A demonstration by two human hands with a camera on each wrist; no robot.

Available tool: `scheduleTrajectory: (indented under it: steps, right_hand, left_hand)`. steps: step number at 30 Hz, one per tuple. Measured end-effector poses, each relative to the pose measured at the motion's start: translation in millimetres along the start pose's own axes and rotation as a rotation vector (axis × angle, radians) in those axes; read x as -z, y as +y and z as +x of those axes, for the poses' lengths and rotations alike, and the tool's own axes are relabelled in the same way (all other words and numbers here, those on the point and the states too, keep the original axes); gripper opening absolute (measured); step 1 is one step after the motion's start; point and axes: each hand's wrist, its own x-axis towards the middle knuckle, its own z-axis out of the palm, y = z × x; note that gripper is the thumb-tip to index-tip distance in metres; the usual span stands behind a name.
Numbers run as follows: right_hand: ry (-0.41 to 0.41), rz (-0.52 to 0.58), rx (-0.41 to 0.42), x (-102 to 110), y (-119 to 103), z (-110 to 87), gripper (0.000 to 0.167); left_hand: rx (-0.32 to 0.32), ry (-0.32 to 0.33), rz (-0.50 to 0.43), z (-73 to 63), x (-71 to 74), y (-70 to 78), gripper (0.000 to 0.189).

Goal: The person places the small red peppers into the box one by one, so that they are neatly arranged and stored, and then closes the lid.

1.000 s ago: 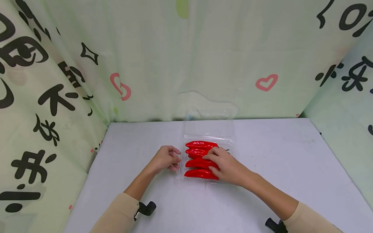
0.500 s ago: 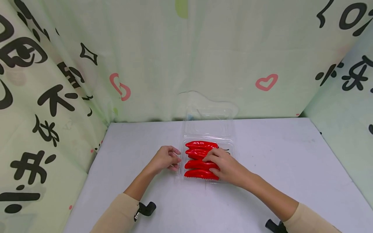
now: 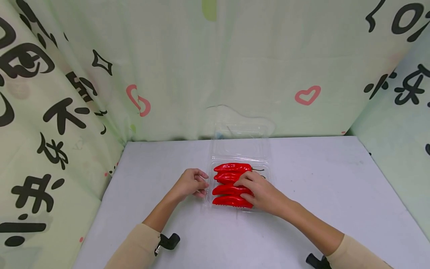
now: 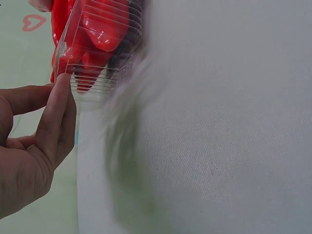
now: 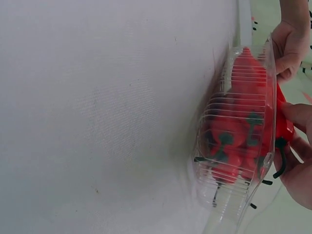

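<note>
A clear plastic clamshell box (image 3: pixel 209 204) lies on the table with its lid raised at the back. Glossy red chili peppers (image 3: pixel 231 167) with dark green stems fill it, several side by side on top and more below, seen through the ribbed wall in the right wrist view. My right hand (image 3: pixel 263 192) reaches over the right side, thumb and fingers round the stem end of a chili pepper (image 5: pixel 283 124) in the top layer. At the left rim, my left hand (image 3: pixel 191 184) pinches the box's edge (image 4: pixel 62 58) between thumb and fingertips.
The white table (image 3: pixel 134 179) extends to both sides of the box. A pale green curtain (image 3: pixel 255 67) with black lettering and pink hearts hangs behind and at the sides. The raised lid (image 3: pixel 241 147) leans close to the back curtain.
The chili pepper under my right hand has slid slightly left and toward the front. The rear pepper's stem shows more now. Both hands have stayed almost in place.
</note>
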Motion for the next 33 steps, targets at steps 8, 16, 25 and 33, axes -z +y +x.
scheduleTrajectory:
  steps: [8, 16, 25, 33]
  right_hand:
    - [-0.020, -0.010, -0.014, 1.5, -0.5, 0.1, 0.044]
    - [-0.026, -0.024, -0.024, 1.6, 0.4, 0.5, 0.043]
    - [-0.016, -0.035, -0.009, 1.7, 1.8, 1.0, 0.043]
    - [-0.012, -0.012, -0.018, 3.1, 2.9, -1.6, 0.047]
  left_hand:
    - [0.002, 0.002, 0.004, -0.1, 0.1, 0.6, 0.028]
    - [0.002, 0.008, 0.009, 0.9, 0.4, -0.2, 0.028]
    - [0.001, 0.009, 0.013, 1.6, 0.7, -0.6, 0.028]
    - [0.004, 0.012, 0.012, -0.7, -0.5, 1.6, 0.027]
